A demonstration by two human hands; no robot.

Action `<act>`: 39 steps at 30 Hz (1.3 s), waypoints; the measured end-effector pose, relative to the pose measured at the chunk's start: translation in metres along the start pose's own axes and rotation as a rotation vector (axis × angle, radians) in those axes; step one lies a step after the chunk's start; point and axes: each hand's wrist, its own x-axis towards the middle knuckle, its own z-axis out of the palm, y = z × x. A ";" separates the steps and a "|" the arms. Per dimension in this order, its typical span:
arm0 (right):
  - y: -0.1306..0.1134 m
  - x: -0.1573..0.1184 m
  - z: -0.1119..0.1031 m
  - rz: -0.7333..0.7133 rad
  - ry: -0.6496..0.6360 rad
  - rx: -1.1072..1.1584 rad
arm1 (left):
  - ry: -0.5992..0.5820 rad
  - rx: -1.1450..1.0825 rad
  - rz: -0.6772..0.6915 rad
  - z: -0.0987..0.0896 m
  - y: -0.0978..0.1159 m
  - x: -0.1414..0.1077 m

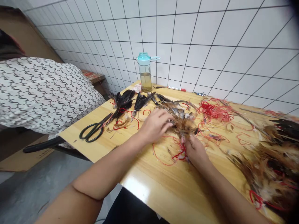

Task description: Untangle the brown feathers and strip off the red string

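My right hand (196, 151) is closed around the base of a bundle of brown feathers (185, 124), which fans up and away from it. Red string (179, 154) hangs beside those fingers. At the bundle's left side is my left hand (157, 123), fingers curled and thumb toward the index finger. Whatever sits between its fingertips is too small and blurred to name. Loose grey and brown feathers lie just beyond both hands.
Black-handled scissors (92, 131) lie left, near dark feather bunches (123, 101). A water bottle (145, 74) and a red-capped marker (177, 89) stand and lie by the tiled wall. Tangled red string (216, 111) and a feather pile (271, 165) are right. A person's patterned clothing (44, 93) shows left.
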 end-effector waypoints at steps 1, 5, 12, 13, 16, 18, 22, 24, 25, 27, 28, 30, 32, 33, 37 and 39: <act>0.001 0.001 -0.001 0.014 0.010 0.010 | 0.045 0.028 -0.065 -0.010 -0.007 0.001; 0.004 0.002 -0.002 0.079 0.047 0.073 | -0.155 0.114 -0.274 -0.040 -0.028 0.000; 0.003 0.001 -0.003 0.153 0.050 0.093 | -0.655 0.275 -0.490 -0.044 -0.033 -0.003; 0.002 0.001 -0.004 0.163 0.049 0.092 | -0.689 0.276 -0.493 -0.042 -0.033 -0.003; 0.001 0.001 -0.004 0.186 0.057 0.108 | -0.711 0.260 -0.450 -0.036 -0.035 -0.003; 0.002 0.002 -0.004 0.198 0.060 0.132 | -0.650 0.190 -0.350 -0.034 -0.035 -0.003; 0.003 0.002 -0.003 0.238 0.081 0.187 | -0.603 -0.149 -0.139 -0.041 -0.030 0.000; 0.005 0.002 -0.003 0.249 0.090 0.212 | -0.716 -0.321 -0.104 -0.046 -0.026 0.002; 0.005 0.002 -0.002 0.250 0.094 0.225 | -0.789 -0.390 -0.098 -0.047 -0.024 0.002; 0.005 0.002 -0.001 0.249 0.101 0.249 | -0.866 -0.482 -0.099 -0.047 -0.022 0.003; 0.005 0.001 0.000 0.249 0.108 0.260 | -0.847 -0.503 -0.113 -0.046 -0.021 0.003; 0.005 0.001 0.001 0.251 0.116 0.268 | -0.700 -0.495 -0.158 -0.039 -0.021 0.004; 0.005 0.001 0.002 0.248 0.123 0.263 | -0.505 -0.416 -0.192 -0.029 -0.021 0.004; 0.006 0.001 0.002 0.244 0.125 0.262 | -0.437 -0.364 -0.181 -0.024 -0.022 0.004; 0.010 0.002 0.004 0.216 0.123 0.293 | -0.506 -0.237 0.013 -0.006 -0.023 0.000; 0.012 0.002 0.004 0.214 0.115 0.298 | -0.600 -0.200 0.061 0.001 -0.024 -0.003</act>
